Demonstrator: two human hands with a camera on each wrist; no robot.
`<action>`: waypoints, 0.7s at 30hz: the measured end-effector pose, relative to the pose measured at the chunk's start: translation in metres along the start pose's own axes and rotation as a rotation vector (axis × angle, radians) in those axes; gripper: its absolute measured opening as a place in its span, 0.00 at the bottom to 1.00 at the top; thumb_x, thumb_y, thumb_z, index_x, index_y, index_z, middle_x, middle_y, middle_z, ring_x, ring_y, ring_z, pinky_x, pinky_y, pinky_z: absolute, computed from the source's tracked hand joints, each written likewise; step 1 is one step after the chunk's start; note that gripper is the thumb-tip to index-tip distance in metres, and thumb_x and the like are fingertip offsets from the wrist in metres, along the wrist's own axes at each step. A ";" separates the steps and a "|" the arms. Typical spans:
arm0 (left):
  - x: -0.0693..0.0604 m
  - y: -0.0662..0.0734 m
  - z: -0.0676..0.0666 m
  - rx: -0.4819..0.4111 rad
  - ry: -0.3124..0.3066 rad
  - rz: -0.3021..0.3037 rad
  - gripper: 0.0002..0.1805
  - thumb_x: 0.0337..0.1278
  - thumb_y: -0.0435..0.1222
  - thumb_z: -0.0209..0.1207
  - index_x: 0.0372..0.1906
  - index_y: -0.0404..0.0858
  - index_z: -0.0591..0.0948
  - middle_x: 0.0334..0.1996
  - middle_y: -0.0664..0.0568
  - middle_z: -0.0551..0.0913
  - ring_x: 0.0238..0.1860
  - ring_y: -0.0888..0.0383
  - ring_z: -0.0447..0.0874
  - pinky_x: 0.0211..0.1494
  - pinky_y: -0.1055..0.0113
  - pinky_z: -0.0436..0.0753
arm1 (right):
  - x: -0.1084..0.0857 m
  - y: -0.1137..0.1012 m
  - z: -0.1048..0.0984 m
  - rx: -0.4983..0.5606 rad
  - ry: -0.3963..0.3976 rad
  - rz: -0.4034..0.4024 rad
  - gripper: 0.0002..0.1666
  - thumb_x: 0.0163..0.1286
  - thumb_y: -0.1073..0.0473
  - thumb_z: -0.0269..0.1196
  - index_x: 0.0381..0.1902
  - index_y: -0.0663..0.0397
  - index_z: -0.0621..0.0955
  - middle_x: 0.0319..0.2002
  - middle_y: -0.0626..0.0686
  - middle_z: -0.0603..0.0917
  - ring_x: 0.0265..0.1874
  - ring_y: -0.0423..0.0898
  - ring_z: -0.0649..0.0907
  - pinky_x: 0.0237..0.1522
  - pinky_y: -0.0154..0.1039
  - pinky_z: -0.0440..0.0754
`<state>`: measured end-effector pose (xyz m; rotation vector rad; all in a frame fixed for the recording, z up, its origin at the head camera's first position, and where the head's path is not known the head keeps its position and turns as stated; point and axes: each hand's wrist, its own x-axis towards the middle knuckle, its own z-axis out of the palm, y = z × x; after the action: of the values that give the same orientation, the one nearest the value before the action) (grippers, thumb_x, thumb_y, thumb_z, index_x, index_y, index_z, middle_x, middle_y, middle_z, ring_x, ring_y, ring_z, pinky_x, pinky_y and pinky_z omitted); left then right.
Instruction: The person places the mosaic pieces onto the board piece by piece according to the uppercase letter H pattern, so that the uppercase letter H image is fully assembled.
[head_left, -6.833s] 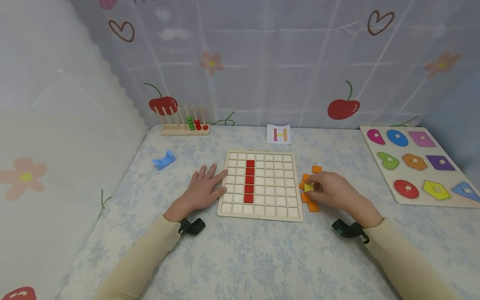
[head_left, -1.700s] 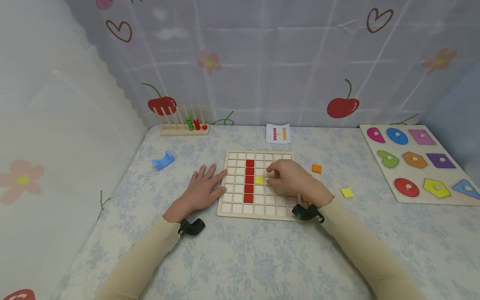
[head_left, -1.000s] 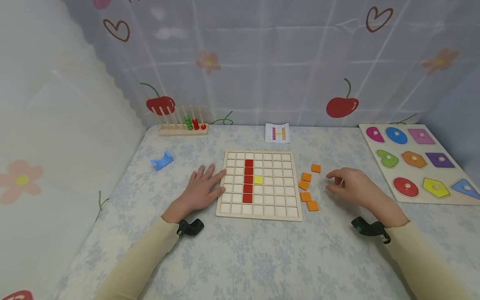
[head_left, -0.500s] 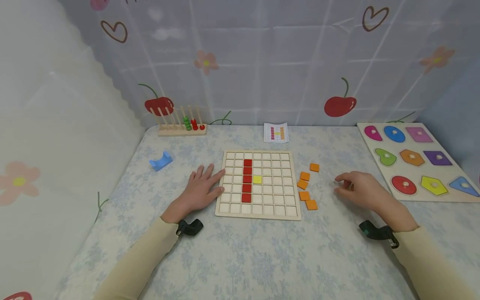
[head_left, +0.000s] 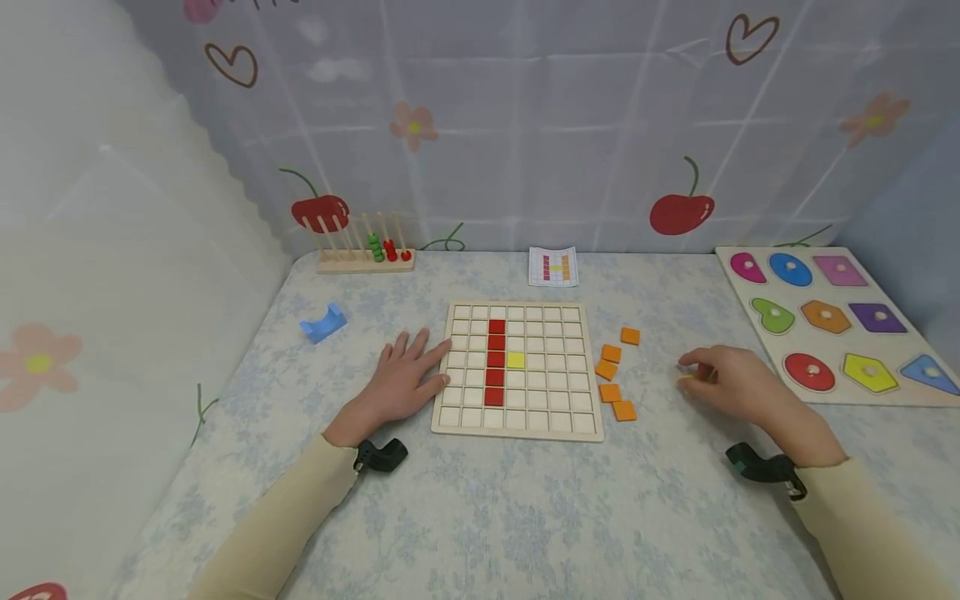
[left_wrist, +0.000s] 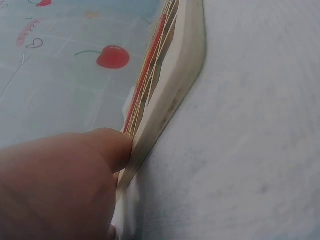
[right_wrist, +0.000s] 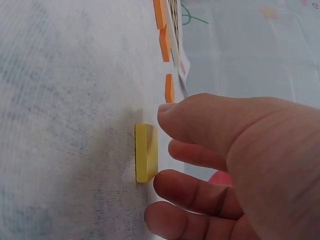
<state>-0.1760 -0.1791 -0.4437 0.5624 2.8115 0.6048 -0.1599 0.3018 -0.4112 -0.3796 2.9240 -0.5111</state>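
Note:
My left hand (head_left: 401, 379) lies spread on the table, thumb and index finger touching the left edge of a wooden grid board (head_left: 517, 435). In the board, a column of red tiles (head_left: 496, 359) has one yellow tile (head_left: 516, 360) beside it on the right. Over at the right, my right hand (head_left: 731, 383) is just above another yellow tile (right_wrist: 147, 152), almost hidden in the head view. That tile lies flat on the table in the right wrist view. Thumb and fingers are bent loosely around it without gripping it; whether a fingertip touches it I cannot tell.
Several orange tiles (head_left: 611, 392) lie between the board and my right hand. Behind the board is a printed pattern card (head_left: 553, 267). A peg counter with beads (head_left: 366, 265) and a blue curved block (head_left: 324, 324) are at left, a shape puzzle (head_left: 825, 317) at right.
One yellow tile has gone from the orange pile into the board beside the red column. My right hand has moved right, from the board to the other yellow tile. My left hand stays put.

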 end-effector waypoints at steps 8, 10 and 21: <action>0.000 -0.001 0.001 0.006 0.006 0.005 0.34 0.78 0.48 0.50 0.81 0.43 0.60 0.82 0.32 0.46 0.81 0.26 0.34 0.78 0.28 0.41 | -0.001 0.004 0.002 -0.001 -0.002 0.004 0.22 0.63 0.57 0.72 0.51 0.66 0.85 0.30 0.51 0.82 0.29 0.45 0.76 0.27 0.33 0.75; 0.000 0.000 0.001 0.002 0.009 0.008 0.33 0.78 0.47 0.50 0.81 0.43 0.60 0.81 0.31 0.47 0.81 0.26 0.34 0.78 0.27 0.42 | -0.001 0.004 0.002 -0.001 -0.006 0.004 0.21 0.63 0.57 0.72 0.50 0.65 0.86 0.30 0.51 0.82 0.29 0.45 0.76 0.27 0.33 0.75; -0.001 -0.001 0.000 0.005 0.006 0.007 0.34 0.78 0.48 0.50 0.81 0.43 0.60 0.82 0.31 0.46 0.81 0.26 0.34 0.78 0.28 0.42 | 0.000 0.006 0.001 -0.003 -0.058 -0.010 0.23 0.59 0.56 0.75 0.50 0.63 0.87 0.33 0.52 0.83 0.31 0.45 0.76 0.30 0.34 0.77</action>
<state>-0.1756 -0.1796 -0.4442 0.5734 2.8183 0.6015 -0.1611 0.3069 -0.4141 -0.4031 2.8690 -0.4887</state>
